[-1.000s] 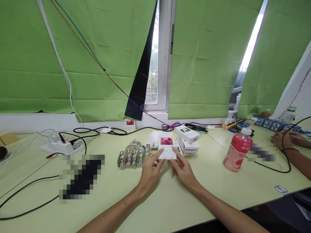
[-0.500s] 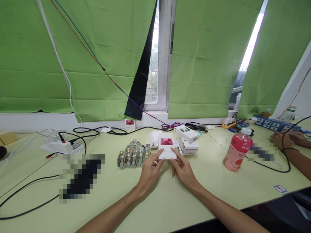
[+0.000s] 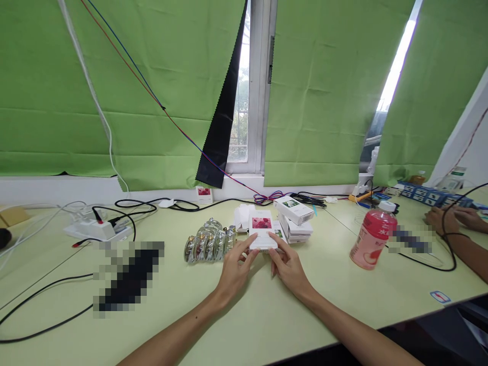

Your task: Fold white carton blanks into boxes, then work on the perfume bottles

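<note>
rose-pictured white box (image 3: 261,223) is at the centre of our dial, between our two hands. around it we see a white power strip (image 3: 97,231) at nine o'clock, shiny wrapped pieces (image 3: 209,247) nearer, toward nine, our left hand (image 3: 235,268) at seven, thumb and fingers gripping the box's near end, our right hand (image 3: 288,268) at five, gripping likewise, stacked white boxes (image 3: 299,231) near three, and a pink bottle (image 3: 372,240) farther toward three.

Taking the box (image 3: 262,224) before you as the clock's centre, you have, along the surface (image 3: 267,315), wrapped parts (image 3: 208,248) just beside it at nine o'clock, a power strip (image 3: 97,230) well beyond them, bundled wires (image 3: 269,197) behind at twelve, stacked boxes (image 3: 298,233) just beside at three, and a bottle (image 3: 371,240) farther out.
</note>
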Demonstrator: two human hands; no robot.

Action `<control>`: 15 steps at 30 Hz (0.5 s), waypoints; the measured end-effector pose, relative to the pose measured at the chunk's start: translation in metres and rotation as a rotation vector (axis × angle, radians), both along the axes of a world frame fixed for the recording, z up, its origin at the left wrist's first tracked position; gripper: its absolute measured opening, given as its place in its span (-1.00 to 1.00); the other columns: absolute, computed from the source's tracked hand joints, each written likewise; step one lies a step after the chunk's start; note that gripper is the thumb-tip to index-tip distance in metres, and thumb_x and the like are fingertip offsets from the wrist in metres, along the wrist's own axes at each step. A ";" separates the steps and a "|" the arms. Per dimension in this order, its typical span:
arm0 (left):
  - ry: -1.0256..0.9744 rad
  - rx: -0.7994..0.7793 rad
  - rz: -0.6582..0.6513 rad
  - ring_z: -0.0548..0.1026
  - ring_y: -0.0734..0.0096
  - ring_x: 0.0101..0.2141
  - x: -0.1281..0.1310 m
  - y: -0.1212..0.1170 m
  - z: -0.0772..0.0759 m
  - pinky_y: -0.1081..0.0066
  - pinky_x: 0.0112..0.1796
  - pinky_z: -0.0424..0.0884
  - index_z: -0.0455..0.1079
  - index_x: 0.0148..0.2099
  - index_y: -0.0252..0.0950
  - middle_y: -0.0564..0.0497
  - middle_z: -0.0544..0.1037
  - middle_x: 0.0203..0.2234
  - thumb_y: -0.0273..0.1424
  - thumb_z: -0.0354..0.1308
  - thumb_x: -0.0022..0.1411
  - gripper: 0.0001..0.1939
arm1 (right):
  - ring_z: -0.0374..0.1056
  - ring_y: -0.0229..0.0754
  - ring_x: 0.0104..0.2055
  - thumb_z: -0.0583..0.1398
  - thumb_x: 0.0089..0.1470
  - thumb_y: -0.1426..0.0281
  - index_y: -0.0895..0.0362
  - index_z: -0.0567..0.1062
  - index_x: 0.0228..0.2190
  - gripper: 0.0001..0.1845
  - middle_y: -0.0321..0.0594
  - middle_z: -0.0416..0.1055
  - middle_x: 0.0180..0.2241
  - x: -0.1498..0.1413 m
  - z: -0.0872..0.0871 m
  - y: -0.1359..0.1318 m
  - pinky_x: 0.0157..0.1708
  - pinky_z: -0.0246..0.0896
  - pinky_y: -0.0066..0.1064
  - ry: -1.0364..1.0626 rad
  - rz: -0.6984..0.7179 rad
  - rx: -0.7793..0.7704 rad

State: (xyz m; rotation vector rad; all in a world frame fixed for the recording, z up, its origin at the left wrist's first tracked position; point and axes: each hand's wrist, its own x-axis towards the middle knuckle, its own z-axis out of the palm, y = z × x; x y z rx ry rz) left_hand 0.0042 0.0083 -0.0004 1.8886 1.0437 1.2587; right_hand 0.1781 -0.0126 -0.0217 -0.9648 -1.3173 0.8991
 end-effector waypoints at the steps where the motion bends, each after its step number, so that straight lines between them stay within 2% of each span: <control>1: -0.001 0.002 0.002 0.50 0.37 -0.28 0.000 0.000 0.000 0.42 -0.35 0.48 0.39 0.23 -0.13 -0.08 0.54 -0.07 -0.06 0.07 0.33 -0.49 | 0.20 -0.31 -0.63 0.20 0.16 -0.03 0.14 0.32 0.25 -0.23 -0.38 0.31 -0.57 0.000 0.000 0.000 -0.64 0.22 -0.46 -0.002 -0.002 0.000; 8: 0.014 -0.007 0.007 0.49 0.40 -0.33 0.000 -0.001 0.000 0.42 -0.37 0.46 0.39 0.24 -0.11 -0.08 0.54 -0.07 -0.05 0.08 0.33 -0.49 | 0.20 -0.33 -0.63 0.20 0.18 0.00 0.14 0.33 0.24 -0.26 -0.35 0.36 -0.54 0.001 0.001 -0.001 -0.64 0.21 -0.47 -0.011 -0.008 0.008; 15: 0.014 0.004 0.005 0.49 0.36 -0.29 0.000 -0.001 0.000 0.42 -0.36 0.47 0.39 0.24 -0.12 -0.09 0.55 -0.09 -0.05 0.07 0.33 -0.49 | 0.19 -0.32 -0.64 0.20 0.17 -0.02 0.14 0.35 0.23 -0.26 -0.38 0.31 -0.58 0.001 0.001 -0.001 -0.65 0.19 -0.46 -0.007 -0.017 0.008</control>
